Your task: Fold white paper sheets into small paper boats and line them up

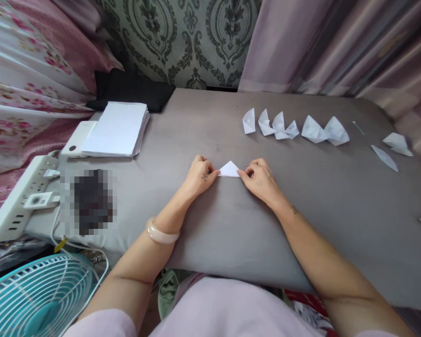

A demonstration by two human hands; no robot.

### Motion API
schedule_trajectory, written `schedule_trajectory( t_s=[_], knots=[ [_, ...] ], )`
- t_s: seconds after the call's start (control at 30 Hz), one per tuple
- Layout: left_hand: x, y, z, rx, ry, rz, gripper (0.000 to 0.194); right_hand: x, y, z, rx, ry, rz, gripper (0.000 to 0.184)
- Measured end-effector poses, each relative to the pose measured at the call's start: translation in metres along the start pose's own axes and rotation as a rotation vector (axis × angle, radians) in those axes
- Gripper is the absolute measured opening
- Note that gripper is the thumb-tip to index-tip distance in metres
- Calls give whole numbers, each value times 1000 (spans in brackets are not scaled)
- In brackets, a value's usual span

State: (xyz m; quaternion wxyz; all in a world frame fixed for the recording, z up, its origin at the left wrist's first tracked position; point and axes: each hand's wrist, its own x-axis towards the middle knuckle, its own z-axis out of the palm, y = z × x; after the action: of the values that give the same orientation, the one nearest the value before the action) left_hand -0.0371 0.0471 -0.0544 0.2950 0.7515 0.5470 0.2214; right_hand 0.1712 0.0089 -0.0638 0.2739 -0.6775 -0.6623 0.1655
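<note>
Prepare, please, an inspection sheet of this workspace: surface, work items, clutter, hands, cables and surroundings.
Surface: grey table; spills: nothing seen.
Work items: folded paper at centre; row of paper shapes beyond, to the right; paper stack at far left.
Clutter: thin stick and two white pieces at far right; pixelated object at left, cannot identify.
Hands: left hand and right hand, fingers pinching opposite lower corners of the folded paper; bangle on left wrist.
Cables: white cable near the fan; plugs in the power strip.
Surroundings: patterned wall ahead; curtain to its right.
</note>
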Motion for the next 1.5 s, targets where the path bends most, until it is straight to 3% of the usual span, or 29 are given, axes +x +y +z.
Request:
schedule_trajectory(
  t_s=[0.57,0.7,0.83,1.0,1.1,1.2,1.27,1.33,1.4,1.5],
  knots=[
    [0,0,-1,16,-33,-2,9,5,5,-2,51,-57,70,28],
    [-2,1,0,93,-48,158,23,7,5,-7,69,-73,101,27],
    [-1,1,0,202,-140,389,37,9,3,-16,70,-137,170,20],
    [2,-1,2,314,-182,499,41,11,13,-27,162,-192,136,12],
    [-1,2,1,407,-178,554,42,9,14,-26,278,-99,146,15],
    [-6,9,-1,480,-179,579,44,0,2,-19,268,24,-49,19],
    [-7,11,-3,444,-189,573,46,-8,-10,-13,171,-16,-237,26],
    [-5,9,-7,311,-198,507,48,-17,-22,-9,-9,-104,-335,30],
    [-1,4,-13,145,-144,324,47,-24,-29,-8,-174,-149,-371,34],
    [4,-4,-22,28,51,7,40,-30,-34,-8,-319,-161,-383,38]
  ],
)
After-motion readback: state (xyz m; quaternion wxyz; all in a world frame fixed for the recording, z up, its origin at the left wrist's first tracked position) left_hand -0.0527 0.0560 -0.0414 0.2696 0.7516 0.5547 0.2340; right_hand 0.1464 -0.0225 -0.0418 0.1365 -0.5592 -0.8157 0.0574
